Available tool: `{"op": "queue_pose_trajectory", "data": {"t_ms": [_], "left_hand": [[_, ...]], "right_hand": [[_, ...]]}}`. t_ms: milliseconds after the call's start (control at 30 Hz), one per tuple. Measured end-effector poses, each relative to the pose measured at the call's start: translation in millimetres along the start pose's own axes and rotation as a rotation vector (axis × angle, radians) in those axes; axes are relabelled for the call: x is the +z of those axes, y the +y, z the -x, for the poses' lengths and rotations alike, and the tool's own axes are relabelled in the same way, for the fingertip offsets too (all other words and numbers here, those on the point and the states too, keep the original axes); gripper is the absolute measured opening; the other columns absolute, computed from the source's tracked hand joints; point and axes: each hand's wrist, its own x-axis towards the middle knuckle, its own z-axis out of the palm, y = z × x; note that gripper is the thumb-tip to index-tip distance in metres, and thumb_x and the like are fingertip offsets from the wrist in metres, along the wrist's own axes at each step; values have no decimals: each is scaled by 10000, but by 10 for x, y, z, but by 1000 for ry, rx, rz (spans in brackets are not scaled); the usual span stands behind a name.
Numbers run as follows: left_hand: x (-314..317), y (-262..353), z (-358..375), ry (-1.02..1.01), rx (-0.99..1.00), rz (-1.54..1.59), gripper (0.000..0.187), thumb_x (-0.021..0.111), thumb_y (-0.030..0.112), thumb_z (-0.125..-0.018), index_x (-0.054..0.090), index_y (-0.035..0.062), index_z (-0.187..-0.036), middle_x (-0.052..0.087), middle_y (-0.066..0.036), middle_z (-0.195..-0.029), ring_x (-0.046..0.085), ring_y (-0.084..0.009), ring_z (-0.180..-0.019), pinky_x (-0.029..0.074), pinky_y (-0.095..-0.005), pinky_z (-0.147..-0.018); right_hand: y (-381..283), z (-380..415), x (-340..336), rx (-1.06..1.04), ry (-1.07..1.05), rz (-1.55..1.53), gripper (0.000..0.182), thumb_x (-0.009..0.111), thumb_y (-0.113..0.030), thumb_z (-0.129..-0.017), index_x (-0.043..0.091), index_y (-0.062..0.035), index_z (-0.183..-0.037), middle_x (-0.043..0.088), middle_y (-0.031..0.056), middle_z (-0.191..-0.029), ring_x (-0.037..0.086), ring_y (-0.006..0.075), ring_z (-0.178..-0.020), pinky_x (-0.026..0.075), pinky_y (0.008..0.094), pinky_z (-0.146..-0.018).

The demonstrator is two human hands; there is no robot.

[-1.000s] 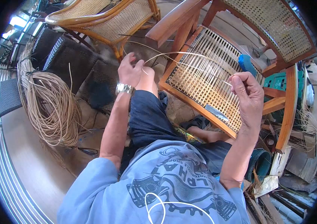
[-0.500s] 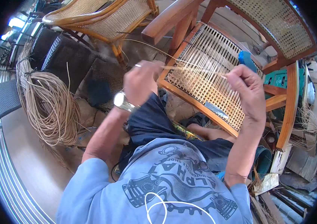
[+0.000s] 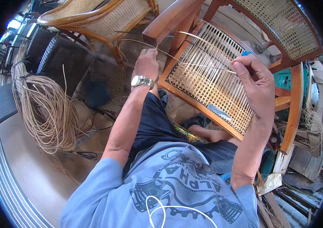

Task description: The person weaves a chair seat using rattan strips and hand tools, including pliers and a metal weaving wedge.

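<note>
A wooden armchair stands before me, its seat frame [image 3: 203, 109] carrying partly woven cane [image 3: 195, 81]. Open grid covers the near part; parallel strands cross the far part. My left hand [image 3: 146, 64], with a watch on the wrist, is left of the seat, its fingers closed on a long thin cane strand [image 3: 169, 55]. Above the seat's right side, my right hand [image 3: 256, 78] pinches the strand between thumb and fingers. A loose pale end arcs over the seat. On the woven part near the front edge lies a flat grey metal piece [image 3: 219, 112].
A big coil of cane [image 3: 49, 110] hangs at the left beside dark woven panels [image 3: 66, 60]. Behind stands a rattan chair [image 3: 104, 26]. The wooden armrest [image 3: 169, 22] juts toward me. A green case [image 3: 285, 81] and wood scraps [image 3: 308, 163] are at the right.
My left hand has moved up and is less blurred. The right hand has shifted slightly right and down. A loose strand end now arcs above the seat.
</note>
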Motion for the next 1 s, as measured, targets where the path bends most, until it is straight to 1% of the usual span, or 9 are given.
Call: {"op": "queue_pose_trajectory", "data": {"t_ms": [167,233,300,467,567,700,767,833,1000], "left_hand": [[364,-66,-81,139,24,153,200,622,188,-968,697,9,-1014,689,-163,-897,697,-293,-779,546,-384,-715],[372,103,-84,109,-414,1174,220,638,191,-980,693,-21,-1006,693,-96,-856,700,-180,-708,547,-316,-643],[393,67,-52,133,-374,1095,222,621,173,-997,688,-36,-964,687,-36,-821,679,-96,-698,540,-266,-608],[350,-370,-133,217,-76,137,119,642,150,-904,715,58,-918,722,-162,-866,712,-319,-769,547,-390,-696],[260,-448,-196,120,-182,199,155,651,178,-887,735,70,-960,714,-175,-895,695,-370,-801,542,-406,-718],[318,-38,-88,-106,-516,959,152,733,132,-894,727,-7,-954,749,-95,-878,718,-174,-745,563,-297,-691],[337,129,-6,-131,-519,925,138,738,49,-876,723,-19,-995,744,-59,-938,705,-127,-786,561,-236,-732],[400,167,63,-79,-217,662,124,746,75,-860,740,11,-966,755,-76,-881,717,-131,-786,566,-274,-723],[385,276,112,-39,-87,574,109,714,70,-877,727,16,-971,745,-114,-854,725,-158,-780,561,-282,-715]], "right_hand": [[-177,54,-50,-8,-20,244,120,680,-113,-942,669,6,-942,630,7,-829,556,82,-764,456,239,-716],[-167,119,-78,-22,35,236,120,676,-109,-947,660,10,-950,623,-1,-829,546,82,-766,450,239,-720],[-69,225,-144,14,79,184,116,674,-113,-952,660,2,-959,621,-9,-836,535,76,-763,441,228,-719],[63,409,-179,196,230,-135,104,664,-127,-969,658,-25,-988,608,-29,-858,504,49,-756,407,190,-713],[91,449,-160,198,177,-246,89,657,-127,-976,658,-40,-995,601,-32,-870,501,35,-757,395,176,-708],[69,394,-164,102,153,-286,86,670,-101,-959,658,-20,-987,606,-14,-888,510,45,-773,392,177,-713],[71,374,-173,47,177,-188,78,676,-94,-953,662,-20,-974,606,-12,-890,505,43,-781,383,176,-726],[42,387,-162,78,181,-170,70,680,-94,-949,668,-26,-962,599,-24,-883,498,40,-785,376,179,-737],[97,448,-167,125,245,-192,84,691,-116,-944,676,-35,-958,600,-36,-862,502,38,-784,384,186,-734]]}}
